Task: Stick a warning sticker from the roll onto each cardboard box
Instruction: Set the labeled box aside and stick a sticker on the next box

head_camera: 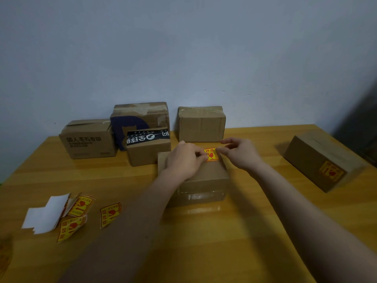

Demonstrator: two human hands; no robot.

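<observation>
So the person has a small cardboard box point(206, 176) right in front of them on the wooden table point(204, 242), and both hands are up at its far top edge working a yellow-and-red warning sticker point(211, 154) onto it. The left hand point(183, 159) has its fingers curled in and pinching the sticker's left side, and the right hand point(238, 153) pinches the right side between thumb and fingertip. The sticker looks mostly laid on the top face, though whether it's fully stuck is hard to tell from here.

Best bet for this step: keep it stretched flat between the two pinches, lower one edge first, then rub across toward the other side so no bubble or crease gets trapped. The box is light-looking, so a hand pressing down probably also stops it sliding.

Loose stickers point(79, 216) and white backing paper point(46, 215) lie on the table off to the left, with one more sticker point(110, 214) just beside them. No actual roll shows. A box on the right point(320, 160) already wears a sticker, while four boxes at the back point(142, 133) show none on the faces in view, so plenty seems left to do.
</observation>
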